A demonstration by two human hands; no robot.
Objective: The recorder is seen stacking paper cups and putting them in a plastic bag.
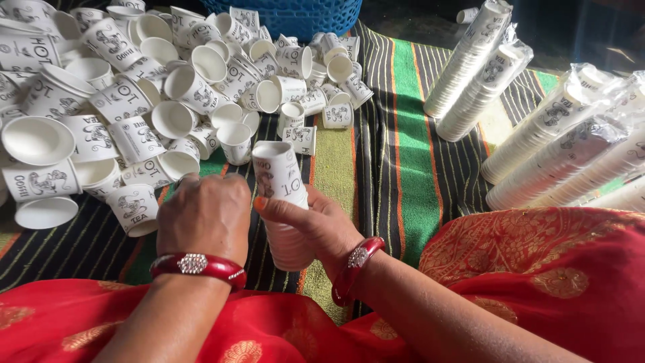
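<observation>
The right hand (316,225) grips a short stack (282,195) of nested paper cups, held tilted just above the striped mat (403,148). The left hand (205,215) is curled, knuckles up, beside the stack at the edge of the loose cups (168,87); whether it holds a cup I cannot tell. The step looks like gathering cups onto the stack. Adding another calls for lining its base with the stack's open mouth. Wrapped stacks (537,128) lie at right.

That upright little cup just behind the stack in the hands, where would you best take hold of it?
Grip the cup by its side wall, just under the rim, coming down from above. It stands upright with its mouth open, and other cups crowd its left, so top access looks freest.
</observation>
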